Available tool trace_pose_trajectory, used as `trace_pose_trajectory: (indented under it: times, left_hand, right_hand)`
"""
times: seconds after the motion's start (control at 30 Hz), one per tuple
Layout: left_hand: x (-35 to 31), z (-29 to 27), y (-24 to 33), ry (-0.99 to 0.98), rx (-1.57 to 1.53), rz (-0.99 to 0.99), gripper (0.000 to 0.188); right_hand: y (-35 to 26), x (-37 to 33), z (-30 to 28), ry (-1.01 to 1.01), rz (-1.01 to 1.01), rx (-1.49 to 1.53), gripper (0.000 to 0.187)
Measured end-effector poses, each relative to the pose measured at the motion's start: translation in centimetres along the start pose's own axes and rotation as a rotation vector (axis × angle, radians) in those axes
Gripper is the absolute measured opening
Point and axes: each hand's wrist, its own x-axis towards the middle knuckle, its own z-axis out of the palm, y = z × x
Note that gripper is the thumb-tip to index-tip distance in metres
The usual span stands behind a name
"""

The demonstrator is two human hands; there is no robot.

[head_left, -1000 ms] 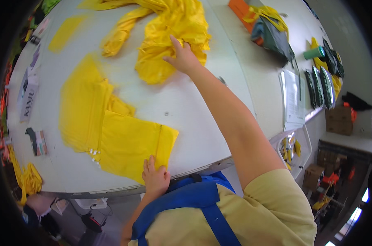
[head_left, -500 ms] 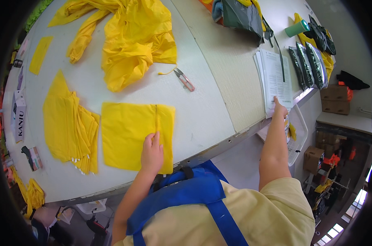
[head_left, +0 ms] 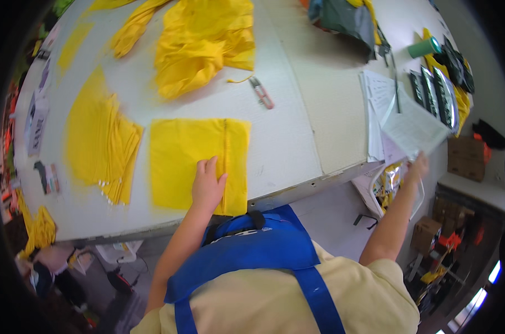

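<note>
A square yellow fabric pouch (head_left: pixel 180 145) with a zipper near its right side lies flat at the table's front edge. My left hand (head_left: pixel 208 189) rests on it beside the zipper, fingers stretched out and holding nothing. At the right, my right hand (head_left: pixel 417 165), blurred by motion, pinches the corner of a printed sheet of paper (head_left: pixel 415 127). That sheet is lifted and swung askew over a stack of papers (head_left: pixel 375 142). A dark cord (head_left: pixel 398 92) lies over the papers.
Left of the pouch lies a fanned pile of yellow pieces (head_left: pixel 105 150). Crumpled yellow fabric (head_left: pixel 202 50) and red-handled thread snips (head_left: pixel 262 93) lie farther back. Packed dark bags (head_left: pixel 430 92) and a green cylinder (head_left: pixel 424 48) are at the right. A white bin (head_left: pixel 375 186) stands below the edge.
My right hand has taken the top sheet and pulled it right, turning it off the stack. My left hand stays on the pouch, its fingers shifted off the zipper. The whole view has shifted.
</note>
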Motion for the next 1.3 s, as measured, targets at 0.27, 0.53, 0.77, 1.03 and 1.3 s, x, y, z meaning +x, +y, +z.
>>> trace_pose_trajectory:
  times: [0.27,0.53,0.77,1.03,1.3]
  left_hand:
    - [0.1,-1.2,0.1,0.011,0.075,-0.053,0.043]
    - [0.6,-3.7,-1.1,0.009,-0.082,-0.052,0.045]
    - [0.6,-5.2,0.2,0.010,-0.154,0.117,0.044]
    - [0.8,-2.0,1.2,-0.186,-0.302,0.148,0.038]
    - [6.8,-16.0,-18.9,0.626,0.367,-0.230,0.062]
  right_hand:
    - [-9.2,-10.4,-4.1,-0.439,0.158,0.441,0.018]
    - [-9.9,-22.3,-0.1,-1.133,0.097,-0.125,0.021]
    - [-10.3,-25.9,4.2,-1.217,-0.072,0.004,0.020]
    - [-4.8,-32.9,9.1,-1.515,-0.330,-0.404,0.025]
    - [5.8,-1.2,7.9,0.103,-0.085,-0.970,0.095]
